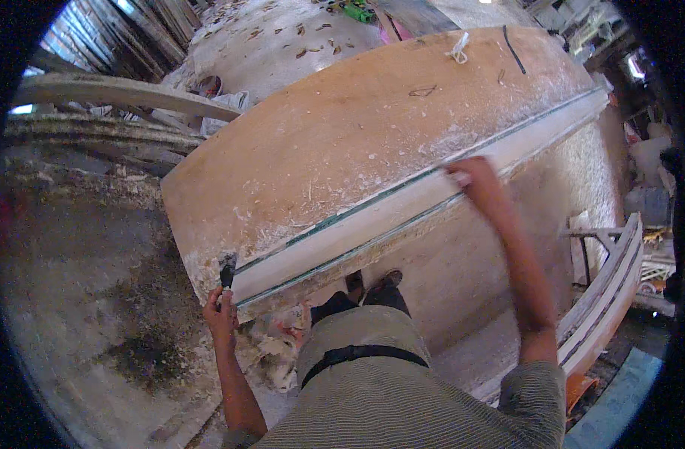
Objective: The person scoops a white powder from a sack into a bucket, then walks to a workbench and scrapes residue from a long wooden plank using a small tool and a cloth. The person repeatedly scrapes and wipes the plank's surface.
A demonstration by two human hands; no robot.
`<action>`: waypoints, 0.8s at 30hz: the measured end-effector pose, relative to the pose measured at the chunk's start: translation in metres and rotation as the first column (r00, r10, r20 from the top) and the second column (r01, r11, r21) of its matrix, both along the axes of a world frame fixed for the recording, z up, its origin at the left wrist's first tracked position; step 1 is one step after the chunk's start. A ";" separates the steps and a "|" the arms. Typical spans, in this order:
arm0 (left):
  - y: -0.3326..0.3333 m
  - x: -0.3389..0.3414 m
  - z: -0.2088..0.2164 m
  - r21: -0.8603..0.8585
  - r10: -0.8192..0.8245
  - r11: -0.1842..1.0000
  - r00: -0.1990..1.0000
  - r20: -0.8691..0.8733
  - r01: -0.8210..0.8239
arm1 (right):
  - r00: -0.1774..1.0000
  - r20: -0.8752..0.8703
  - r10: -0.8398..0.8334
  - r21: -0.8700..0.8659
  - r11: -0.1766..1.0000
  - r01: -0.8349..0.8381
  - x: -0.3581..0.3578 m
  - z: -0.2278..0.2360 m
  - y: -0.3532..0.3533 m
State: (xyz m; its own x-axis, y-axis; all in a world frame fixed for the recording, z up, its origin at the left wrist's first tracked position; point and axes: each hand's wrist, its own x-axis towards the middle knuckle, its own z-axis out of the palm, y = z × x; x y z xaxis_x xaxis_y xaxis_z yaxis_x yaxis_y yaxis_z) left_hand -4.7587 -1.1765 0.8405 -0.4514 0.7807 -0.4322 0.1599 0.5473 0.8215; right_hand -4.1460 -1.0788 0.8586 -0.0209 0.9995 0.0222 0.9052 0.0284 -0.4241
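A long white strip [342, 238] with green lines along both edges lies slantwise along the near side of a tan board [305, 142]. At the strip's left end my left hand [221, 313] is closed on a small dark flat-bladed tool, probably a scraper [227, 271], held blade up. My right hand [471, 179] is on the strip right of its middle, with the fingers curled and blurred by motion. Something pale shows at its fingertips, too small and smeared to name. White dust and crumbs are scattered over the board beside the strip.
On the board's far side lie a white looped cord [458, 49] and a thin black strip [514, 51]. Curved pale beams [126, 93] stand at the left. A curved frame [600, 299] is close by my right arm. Pale cloths or bags [275, 344] lie near my feet.
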 end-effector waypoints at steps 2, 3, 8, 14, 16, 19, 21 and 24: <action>-0.008 0.000 -0.007 0.031 0.049 0.998 0.999 0.013 -0.050 | 0.938 -0.303 0.169 0.097 0.985 -0.146 -0.123 -0.020 -0.006; -0.010 0.002 -0.009 0.050 0.040 0.998 0.999 0.003 -0.040 | 0.790 -0.582 0.193 0.078 0.980 -0.182 -0.180 -0.036 -0.014; -0.019 -0.006 -0.010 0.135 -0.101 0.985 0.994 -0.039 0.105 | 0.851 -0.440 -0.288 -0.276 0.945 0.177 -0.197 -0.095 0.000; -0.040 -0.047 -0.010 0.122 -0.012 0.992 0.998 -0.055 0.018 | 0.709 0.321 -0.628 0.114 0.769 0.629 0.030 -0.027 0.044; -0.041 -0.046 -0.013 0.068 0.038 0.997 0.999 -0.013 -0.037 | 0.980 -0.167 -0.112 0.187 0.972 0.143 -0.021 -0.019 0.033; -0.029 -0.030 -0.018 0.125 -0.040 0.991 0.999 -0.019 0.042 | 0.657 -0.691 0.302 0.112 0.942 -0.315 -0.189 -0.049 -0.003; -0.017 -0.019 -0.022 0.177 -0.179 0.967 0.983 -0.049 0.185 | 0.560 -0.534 0.633 0.092 0.702 -0.706 -0.276 -0.070 -0.040; -0.003 -0.013 -0.029 0.171 -0.329 0.921 0.934 -0.138 0.349 | 0.645 -0.320 0.694 -0.080 0.658 -0.749 -0.280 -0.078 -0.064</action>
State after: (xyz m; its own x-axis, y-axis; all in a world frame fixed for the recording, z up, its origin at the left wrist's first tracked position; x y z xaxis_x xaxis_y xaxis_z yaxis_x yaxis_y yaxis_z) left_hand -4.7722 -1.1791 0.8115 -0.1796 0.9573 -0.2264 0.3987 0.2812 0.8729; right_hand -4.4257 -1.1427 0.7808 -0.7584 0.6496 -0.0528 0.4967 0.5236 -0.6922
